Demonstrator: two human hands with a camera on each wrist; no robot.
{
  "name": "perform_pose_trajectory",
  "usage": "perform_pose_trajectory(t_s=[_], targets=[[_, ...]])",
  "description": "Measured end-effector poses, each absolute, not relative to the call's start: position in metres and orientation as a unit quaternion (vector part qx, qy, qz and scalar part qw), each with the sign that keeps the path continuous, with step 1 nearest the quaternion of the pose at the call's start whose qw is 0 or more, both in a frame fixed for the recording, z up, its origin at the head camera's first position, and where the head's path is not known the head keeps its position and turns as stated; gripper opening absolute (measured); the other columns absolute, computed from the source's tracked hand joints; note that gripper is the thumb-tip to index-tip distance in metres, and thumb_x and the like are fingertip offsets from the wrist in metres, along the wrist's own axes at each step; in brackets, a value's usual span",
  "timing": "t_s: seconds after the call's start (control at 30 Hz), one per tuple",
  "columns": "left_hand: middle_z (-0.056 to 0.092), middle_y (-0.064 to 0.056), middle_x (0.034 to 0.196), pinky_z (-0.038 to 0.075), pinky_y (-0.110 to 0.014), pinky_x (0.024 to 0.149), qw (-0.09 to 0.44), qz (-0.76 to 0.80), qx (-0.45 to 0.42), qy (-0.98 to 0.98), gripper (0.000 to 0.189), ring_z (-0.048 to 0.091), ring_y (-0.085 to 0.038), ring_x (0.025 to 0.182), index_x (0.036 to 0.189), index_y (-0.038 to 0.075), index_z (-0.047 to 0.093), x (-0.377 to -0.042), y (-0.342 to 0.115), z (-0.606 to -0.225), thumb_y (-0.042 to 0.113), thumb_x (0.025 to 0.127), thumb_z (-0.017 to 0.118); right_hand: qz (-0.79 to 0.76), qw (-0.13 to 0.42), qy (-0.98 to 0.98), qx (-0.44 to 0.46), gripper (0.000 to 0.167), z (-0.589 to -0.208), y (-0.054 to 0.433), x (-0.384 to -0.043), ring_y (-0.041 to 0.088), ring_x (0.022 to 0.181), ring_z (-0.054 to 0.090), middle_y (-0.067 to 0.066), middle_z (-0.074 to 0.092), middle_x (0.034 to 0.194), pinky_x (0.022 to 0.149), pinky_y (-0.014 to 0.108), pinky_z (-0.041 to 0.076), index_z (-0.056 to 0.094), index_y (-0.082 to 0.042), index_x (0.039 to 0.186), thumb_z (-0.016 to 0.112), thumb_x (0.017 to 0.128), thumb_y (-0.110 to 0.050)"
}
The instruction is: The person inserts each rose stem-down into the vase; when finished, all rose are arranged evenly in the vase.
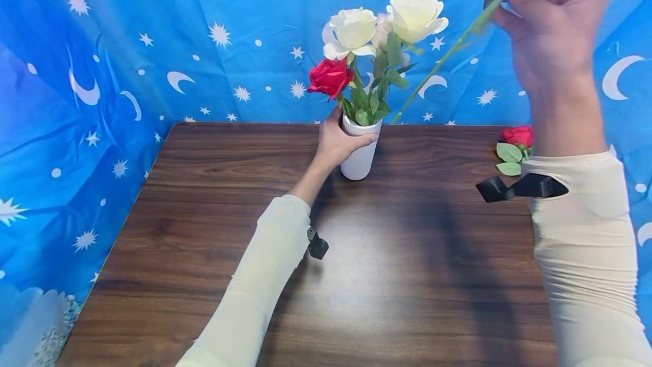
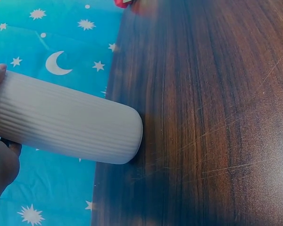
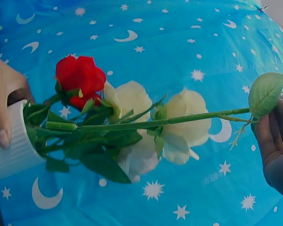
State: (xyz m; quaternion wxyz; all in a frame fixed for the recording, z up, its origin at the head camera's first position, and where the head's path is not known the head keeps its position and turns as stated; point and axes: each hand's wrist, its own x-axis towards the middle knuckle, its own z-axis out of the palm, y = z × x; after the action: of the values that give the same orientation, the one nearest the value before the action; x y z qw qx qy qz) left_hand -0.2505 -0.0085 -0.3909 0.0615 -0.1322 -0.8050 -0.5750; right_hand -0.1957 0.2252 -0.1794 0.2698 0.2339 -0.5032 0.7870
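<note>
Near the table's back edge, my left hand (image 1: 336,139) grips a white ribbed vase (image 1: 358,160) around its upper part, thumb across the front. A red rose (image 1: 330,78) and several white roses (image 1: 352,30) with green leaves stand in it. Raised at the upper right, my right hand (image 1: 560,21) pinches a green flower stem (image 1: 438,64) that slants down toward the vase. In the right wrist view the cut end of this stem (image 3: 61,126) lies in front of the bouquet, outside the vase mouth. Its bloom is out of view.
Another red rose (image 1: 517,136) with green leaves lies on the wooden table (image 1: 244,186) at the back right, partly hidden by the right forearm. A blue cloth (image 1: 229,72) with white stars and moons hangs behind the table and along its left side.
</note>
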Motion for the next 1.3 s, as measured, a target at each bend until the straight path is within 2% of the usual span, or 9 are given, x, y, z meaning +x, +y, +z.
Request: perform_pose_trajectory(t_s=[0.13, 0.33, 0.47, 0.6, 0.8, 1.03, 1.3], targets=[[0.062, -0.011, 0.139, 0.053, -0.046, 0.107, 0.066, -0.574, -0.133, -0.805, 0.085, 0.061, -0.027, 0.126, 0.143, 0.008, 0.049, -0.251, -0.009, -0.391, 0.032, 0.073, 0.091, 0.780, 0.272, -0.511, 0.239, 0.011, -0.177, 0.215, -0.198, 0.029, 0.083, 0.066, 0.018, 0.075, 0.082, 0.077, 0.031, 0.061, 0.072, 0.013, 0.098, 0.065, 0.089, 0.014], [0.062, -0.010, 0.139, 0.054, -0.045, 0.106, 0.071, -0.573, -0.138, -0.805, 0.084, 0.062, -0.026, 0.125, 0.143, 0.010, 0.049, -0.250, -0.007, -0.394, 0.032, 0.073, 0.091, 0.754, 0.300, -0.535, 0.235, 0.013, -0.177, 0.199, -0.196, 0.025, 0.078, 0.073, 0.016, 0.077, 0.080, 0.074, 0.025, 0.063, 0.070, 0.019, 0.096, 0.072, 0.086, 0.011], [0.062, -0.010, 0.138, 0.054, -0.044, 0.106, 0.075, -0.572, -0.144, -0.804, 0.085, 0.062, -0.025, 0.124, 0.143, 0.010, 0.048, -0.249, -0.005, -0.398, 0.031, 0.073, 0.091, 0.759, 0.298, -0.531, 0.230, 0.010, -0.181, 0.192, -0.195, 0.023, 0.074, 0.075, 0.015, 0.077, 0.079, 0.073, 0.026, 0.064, 0.070, 0.019, 0.095, 0.069, 0.086, 0.015], [0.063, -0.010, 0.138, 0.054, -0.044, 0.106, 0.079, -0.570, -0.145, -0.805, 0.085, 0.063, -0.025, 0.124, 0.143, 0.011, 0.048, -0.250, -0.005, -0.398, 0.031, 0.073, 0.091, 0.760, 0.293, -0.531, 0.234, 0.008, -0.184, 0.186, -0.199, 0.022, 0.074, 0.075, 0.014, 0.077, 0.078, 0.071, 0.024, 0.063, 0.071, 0.016, 0.092, 0.066, 0.086, 0.017], [0.062, -0.011, 0.139, 0.054, -0.045, 0.106, 0.084, -0.567, -0.144, -0.807, 0.085, 0.062, -0.026, 0.125, 0.144, 0.010, 0.047, -0.253, -0.007, -0.395, 0.031, 0.073, 0.091, 0.735, 0.297, -0.561, 0.238, 0.007, -0.184, 0.176, -0.208, 0.018, 0.071, 0.075, 0.009, 0.077, 0.076, 0.068, 0.023, 0.063, 0.074, 0.010, 0.088, 0.069, 0.086, 0.015], [0.062, -0.010, 0.139, 0.054, -0.045, 0.106, 0.080, -0.559, -0.140, -0.813, 0.084, 0.062, -0.025, 0.125, 0.143, 0.010, 0.047, -0.252, -0.007, -0.393, 0.032, 0.074, 0.090, 0.689, 0.306, -0.615, 0.232, 0.012, -0.192, 0.162, -0.214, 0.011, 0.069, 0.074, 0.000, 0.076, 0.074, 0.067, 0.020, 0.061, 0.076, 0.000, 0.085, 0.069, 0.088, 0.010], [0.061, -0.011, 0.141, 0.053, -0.046, 0.107, 0.071, -0.560, -0.135, -0.814, 0.085, 0.061, -0.026, 0.127, 0.143, 0.009, 0.047, -0.251, -0.008, -0.393, 0.033, 0.074, 0.091, 0.671, 0.304, -0.634, 0.237, 0.018, -0.202, 0.147, -0.219, 0.008, 0.065, 0.072, -0.003, 0.075, 0.072, 0.065, 0.019, 0.060, 0.077, -0.006, 0.083, 0.070, 0.087, 0.010]])
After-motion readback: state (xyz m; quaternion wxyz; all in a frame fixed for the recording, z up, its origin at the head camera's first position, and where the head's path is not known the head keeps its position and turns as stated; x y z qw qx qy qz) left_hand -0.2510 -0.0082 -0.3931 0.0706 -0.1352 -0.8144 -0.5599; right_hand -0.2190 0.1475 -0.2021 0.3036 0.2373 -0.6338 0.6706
